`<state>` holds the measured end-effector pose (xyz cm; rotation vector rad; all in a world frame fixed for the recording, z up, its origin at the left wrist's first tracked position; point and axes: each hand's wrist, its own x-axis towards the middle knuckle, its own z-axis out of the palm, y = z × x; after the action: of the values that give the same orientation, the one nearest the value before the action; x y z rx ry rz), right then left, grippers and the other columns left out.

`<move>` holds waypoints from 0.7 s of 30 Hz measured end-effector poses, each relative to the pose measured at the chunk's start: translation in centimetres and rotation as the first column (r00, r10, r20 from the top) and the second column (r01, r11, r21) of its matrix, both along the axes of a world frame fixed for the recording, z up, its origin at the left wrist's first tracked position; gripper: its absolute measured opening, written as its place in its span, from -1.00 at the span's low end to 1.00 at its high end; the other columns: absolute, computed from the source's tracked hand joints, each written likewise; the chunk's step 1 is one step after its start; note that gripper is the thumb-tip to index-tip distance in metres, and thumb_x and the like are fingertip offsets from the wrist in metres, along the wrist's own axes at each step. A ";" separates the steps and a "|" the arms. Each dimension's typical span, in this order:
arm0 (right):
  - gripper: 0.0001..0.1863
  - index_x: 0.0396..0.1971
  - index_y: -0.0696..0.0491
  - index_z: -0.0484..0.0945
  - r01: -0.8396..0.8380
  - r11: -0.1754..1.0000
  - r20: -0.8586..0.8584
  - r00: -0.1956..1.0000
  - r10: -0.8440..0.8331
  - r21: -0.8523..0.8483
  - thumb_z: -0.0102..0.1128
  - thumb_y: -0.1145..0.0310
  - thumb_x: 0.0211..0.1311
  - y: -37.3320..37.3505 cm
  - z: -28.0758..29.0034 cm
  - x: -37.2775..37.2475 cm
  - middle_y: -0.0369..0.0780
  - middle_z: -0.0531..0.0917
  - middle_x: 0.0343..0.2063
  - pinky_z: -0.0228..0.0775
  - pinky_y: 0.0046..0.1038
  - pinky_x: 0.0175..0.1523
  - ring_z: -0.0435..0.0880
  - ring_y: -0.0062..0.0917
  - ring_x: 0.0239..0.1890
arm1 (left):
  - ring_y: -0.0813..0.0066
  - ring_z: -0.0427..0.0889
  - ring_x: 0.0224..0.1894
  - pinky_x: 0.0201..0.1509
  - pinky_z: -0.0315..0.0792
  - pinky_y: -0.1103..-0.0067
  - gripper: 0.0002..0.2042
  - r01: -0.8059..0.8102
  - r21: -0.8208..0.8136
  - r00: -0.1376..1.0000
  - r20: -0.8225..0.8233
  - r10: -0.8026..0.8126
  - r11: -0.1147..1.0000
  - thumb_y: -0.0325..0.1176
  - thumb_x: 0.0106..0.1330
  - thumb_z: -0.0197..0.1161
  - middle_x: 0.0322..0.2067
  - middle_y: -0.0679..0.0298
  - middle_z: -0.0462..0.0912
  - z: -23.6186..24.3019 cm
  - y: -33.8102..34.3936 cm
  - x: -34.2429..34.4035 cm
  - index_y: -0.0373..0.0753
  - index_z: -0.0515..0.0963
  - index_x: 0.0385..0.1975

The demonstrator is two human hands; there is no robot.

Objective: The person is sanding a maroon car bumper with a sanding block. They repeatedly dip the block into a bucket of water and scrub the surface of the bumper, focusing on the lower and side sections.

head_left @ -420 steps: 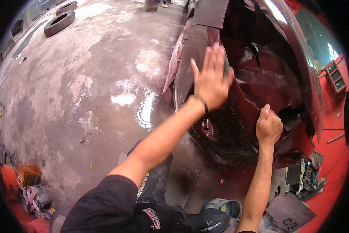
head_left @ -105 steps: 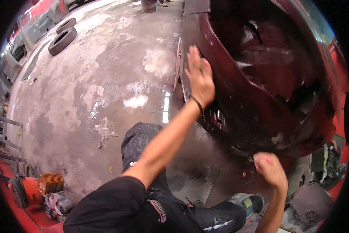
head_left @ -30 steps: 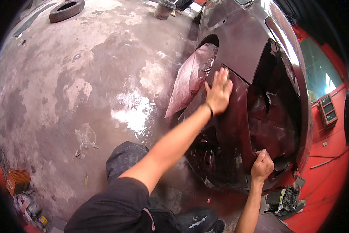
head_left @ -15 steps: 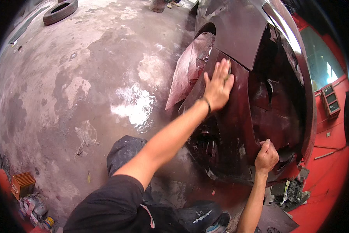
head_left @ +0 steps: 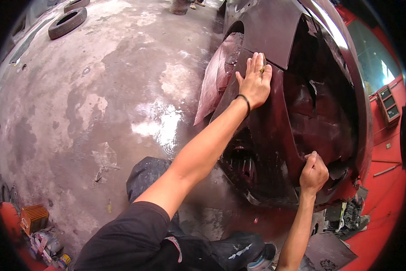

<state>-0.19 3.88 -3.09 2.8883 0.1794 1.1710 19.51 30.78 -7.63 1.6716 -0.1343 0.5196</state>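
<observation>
A dark maroon car bumper, dull on its surface, curves below the fender and around an opening. My left hand, wearing a black wristband, lies nearly flat on the bumper's upper corner by the seam. Between its thumb and fingers shows a thin yellowish piece; the palm hides most of it and its kind is unclear. Lower right, my right hand is closed at the opening's lower edge, thumb on top and fingers curled around the rim.
Left of the car spreads a stained, wet concrete floor. Tyres lie at the far left. A bucket-like container stands at the back. An orange slatted box sits lower left. Dark debris lies beside the red surface at right.
My left hand has slid a little up the bumper, toward the fender seam. The right hand stays at the rim of the opening. The whole view has shifted slightly.
</observation>
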 end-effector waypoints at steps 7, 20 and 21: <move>-0.56 -0.44 0.09 0.75 0.011 1.000 0.030 0.999 -0.010 -0.028 0.04 0.22 0.64 -1.4 0.2 -1.1 -0.08 0.78 -0.40 0.55 -0.13 -0.25 0.76 -0.06 -0.36 | -0.12 -0.32 0.80 0.67 -0.42 -0.32 -0.24 -0.024 0.058 0.982 0.188 0.013 0.998 0.01 0.75 -0.11 0.78 0.03 -0.25 -7.7 -8.8 -15.8 -0.11 -0.20 0.79; -0.61 -0.44 0.07 0.71 0.019 1.000 0.102 0.995 -0.018 -0.013 0.11 0.20 0.59 -1.9 0.1 -1.2 -0.07 0.74 -0.42 0.51 -0.09 -0.31 0.73 -0.02 -0.40 | -0.03 -0.22 0.80 0.68 -0.35 -0.33 -0.28 -0.105 0.197 0.988 0.132 0.079 0.975 0.05 0.76 -0.16 0.79 0.12 -0.21 -3.3 -7.6 -13.2 -0.09 -0.14 0.78; -0.60 -0.42 0.07 0.72 0.037 0.999 0.086 0.996 -0.035 -0.021 0.08 0.20 0.61 -1.8 0.1 -1.2 -0.08 0.76 -0.41 0.53 -0.10 -0.29 0.74 -0.03 -0.38 | -0.03 -0.22 0.80 0.68 -0.35 -0.34 -0.28 -0.111 0.233 0.986 0.144 0.079 0.966 0.03 0.76 -0.15 0.79 0.11 -0.22 -4.0 -8.1 -14.8 -0.08 -0.16 0.79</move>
<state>-1.40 2.04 -2.96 2.8031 0.1379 1.2749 4.71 22.68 -11.66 1.8856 -0.2228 0.7113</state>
